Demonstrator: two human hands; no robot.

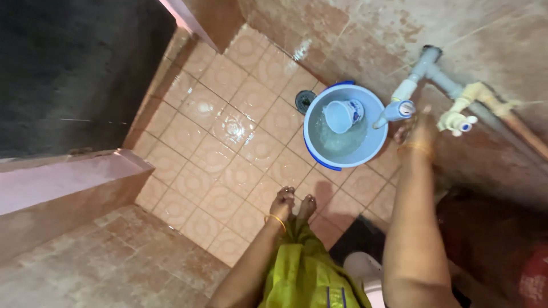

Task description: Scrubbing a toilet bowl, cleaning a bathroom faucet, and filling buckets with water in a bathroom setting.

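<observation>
Round blue plastic bucket [319,157] standing on the peach patterned floor tiles [228,148], hard against the stained wall [365,40], partly filled with water. Floating inside, tilted on its side, a pale blue plastic mug [341,116] with a white label band bearing a dark blue patch near the rim. Just above the bucket's right edge, a white tap with a blue tip [395,110] reaching out from the grey wall pipe [434,68]. Further right along the same pipework, a second cream-white tap with a blue cap [456,121].

Right hand [419,124] raised between the two taps, close beside the first and touching or nearly touching it; fingers blurred, so grip impossible to tell. Gold bangle [415,148] around that wrist. Left hand [283,201] lowered, well apart from the bucket, fingers curled loosely against the yellow-green cloth [302,268], apparently bunching it, though not clear enough to say; another gold bangle [275,219] on that wrist.

Round dark floor drain [304,100] just left of the bucket. Pink ledge [63,182] at the left, below a dark wall.
</observation>
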